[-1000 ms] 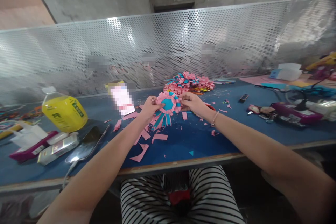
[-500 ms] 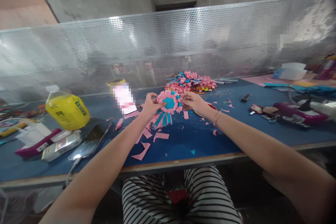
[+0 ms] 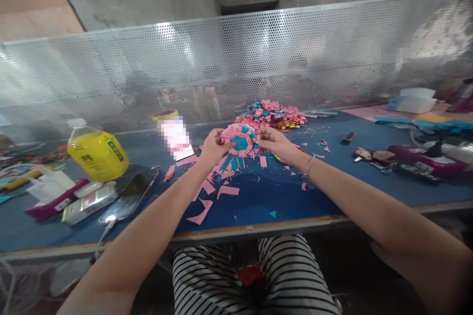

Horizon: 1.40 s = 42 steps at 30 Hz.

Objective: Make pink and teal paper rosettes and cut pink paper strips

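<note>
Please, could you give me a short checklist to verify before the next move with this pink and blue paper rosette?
1. Left hand grips the paper rosette at its left rim: ok.
2. Right hand grips its right rim: ok.
3. Rosette tails clear of the table: cannot tell.
4. Table under the hands free of pink scraps: not ok.
5. Yellow bottle apart from both arms: ok.

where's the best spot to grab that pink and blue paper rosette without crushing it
By the pleated rim, pinched lightly from opposite sides, as the left hand and right hand do now on the rosette. Its blue centre faces the camera and the tails hang below, so a side approach likely spares both.
</note>
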### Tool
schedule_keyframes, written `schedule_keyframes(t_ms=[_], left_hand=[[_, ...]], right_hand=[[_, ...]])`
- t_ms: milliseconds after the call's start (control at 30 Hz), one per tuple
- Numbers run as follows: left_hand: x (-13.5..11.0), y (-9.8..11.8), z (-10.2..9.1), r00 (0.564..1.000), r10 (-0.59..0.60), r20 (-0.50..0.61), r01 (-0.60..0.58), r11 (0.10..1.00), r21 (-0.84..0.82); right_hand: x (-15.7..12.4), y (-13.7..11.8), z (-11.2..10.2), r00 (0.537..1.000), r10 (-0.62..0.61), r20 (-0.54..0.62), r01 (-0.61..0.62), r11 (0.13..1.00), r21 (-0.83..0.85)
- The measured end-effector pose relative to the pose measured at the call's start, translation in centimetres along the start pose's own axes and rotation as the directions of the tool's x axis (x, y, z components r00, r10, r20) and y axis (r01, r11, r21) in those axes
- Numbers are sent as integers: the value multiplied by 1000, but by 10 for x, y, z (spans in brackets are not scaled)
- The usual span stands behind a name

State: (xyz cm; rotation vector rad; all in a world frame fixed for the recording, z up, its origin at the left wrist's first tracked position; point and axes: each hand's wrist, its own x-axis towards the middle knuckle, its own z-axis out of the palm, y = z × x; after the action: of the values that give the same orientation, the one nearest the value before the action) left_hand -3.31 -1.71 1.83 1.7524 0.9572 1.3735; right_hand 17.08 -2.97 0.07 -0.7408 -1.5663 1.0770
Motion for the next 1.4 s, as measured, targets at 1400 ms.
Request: schedule_keyframes(t_ms=[1400], left_hand=[[-13, 18, -6, 576, 810, 114, -693, 409, 593]], right_hand=[[-17, -23, -5, 623, -662, 416, 653, 149, -742]])
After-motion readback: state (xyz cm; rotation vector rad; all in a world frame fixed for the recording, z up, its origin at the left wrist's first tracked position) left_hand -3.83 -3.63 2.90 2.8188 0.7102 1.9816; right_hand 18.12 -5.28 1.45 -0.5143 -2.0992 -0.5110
